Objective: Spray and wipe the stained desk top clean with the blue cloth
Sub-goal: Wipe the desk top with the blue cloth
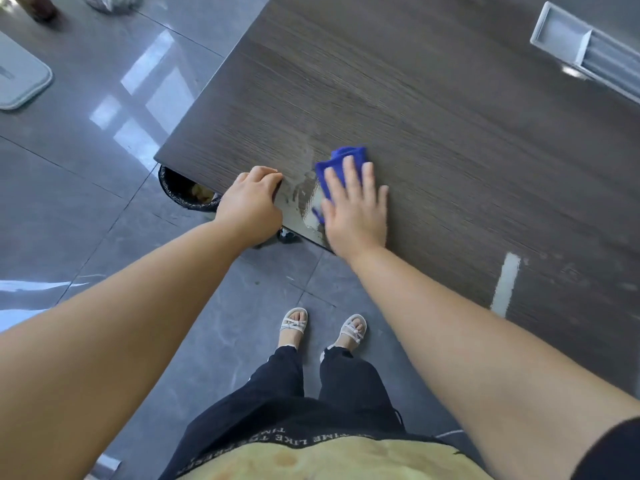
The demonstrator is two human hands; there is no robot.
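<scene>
The dark wood-grain desk top (433, 133) fills the upper right. A pale wet smear (300, 188) lies near its front edge. My right hand (353, 206) presses flat, fingers spread, on the folded blue cloth (337, 161), just right of the smear. My left hand (251, 202) rests with fingers curled at the desk's front edge, left of the smear. Something dark shows under its fingertips and below the palm; I cannot tell what it is or whether the hand holds it. No spray bottle is clearly visible.
A silver recessed cable box (568, 39) sits in the desk at the far right. A pale strip (506, 284) marks the desk nearer me. A black-lined waste bin (183, 190) stands under the desk corner. A white object (20, 77) lies on the glossy grey floor at left.
</scene>
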